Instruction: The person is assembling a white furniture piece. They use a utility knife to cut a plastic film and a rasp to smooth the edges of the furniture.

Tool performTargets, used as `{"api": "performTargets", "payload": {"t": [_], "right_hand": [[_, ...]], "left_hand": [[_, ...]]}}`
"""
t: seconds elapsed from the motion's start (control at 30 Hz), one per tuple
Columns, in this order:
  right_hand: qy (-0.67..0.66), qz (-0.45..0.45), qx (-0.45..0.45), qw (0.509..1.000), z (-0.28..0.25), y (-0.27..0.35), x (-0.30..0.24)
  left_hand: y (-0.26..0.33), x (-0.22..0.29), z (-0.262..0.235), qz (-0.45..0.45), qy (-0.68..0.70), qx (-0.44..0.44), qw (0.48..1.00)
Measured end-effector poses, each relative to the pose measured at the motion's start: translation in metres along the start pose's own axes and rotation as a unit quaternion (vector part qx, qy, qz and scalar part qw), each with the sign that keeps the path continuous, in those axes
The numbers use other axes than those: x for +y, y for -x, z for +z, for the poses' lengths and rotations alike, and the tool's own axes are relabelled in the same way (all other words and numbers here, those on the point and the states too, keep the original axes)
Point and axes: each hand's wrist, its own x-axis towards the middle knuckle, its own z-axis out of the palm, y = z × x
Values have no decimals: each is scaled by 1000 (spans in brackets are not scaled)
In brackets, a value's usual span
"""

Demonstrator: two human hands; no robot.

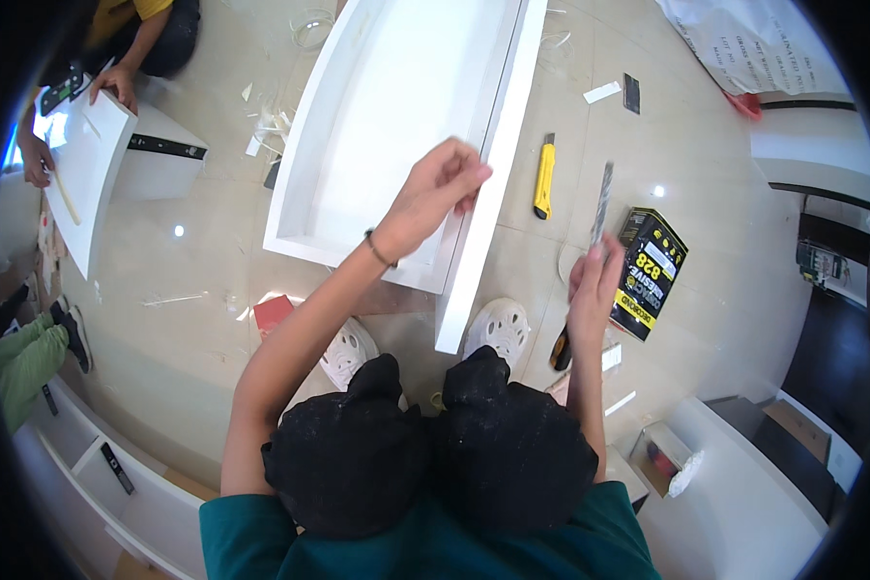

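My left hand [442,193] is over the right rim of a white drawer-like box [300,159], fingers curled in and thumb against them. Whatever it may pinch is hidden. A long white panel edge [498,179] runs along that side of the box, just under my fingers. In my right hand [594,285] is a hand tool [603,203] with a grey, patterned metal shaft pointing away from me; its black-and-orange handle end shows below my palm. To the left of that shaft, a yellow utility knife [544,179] lies on the floor.
A black-and-yellow box [651,274] stands right of my right hand. Paper scraps and a dark flat piece [631,94] lie beyond it. At far left another person's hands [116,85] hold a curved-looking white panel [92,164]. White cabinet parts [116,512] flank me.
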Motion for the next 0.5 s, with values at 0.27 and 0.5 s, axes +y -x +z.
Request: {"api": "performTargets", "payload": {"t": [0.27, 0.5], "right_hand": [[-45, -5, -53, 998, 7, 12, 42], [273, -311, -126, 902, 1, -44, -71]], "left_hand": [[-2, 3, 6, -55, 78, 33, 995], [-47, 38, 1, -26, 5, 178, 984]]}}
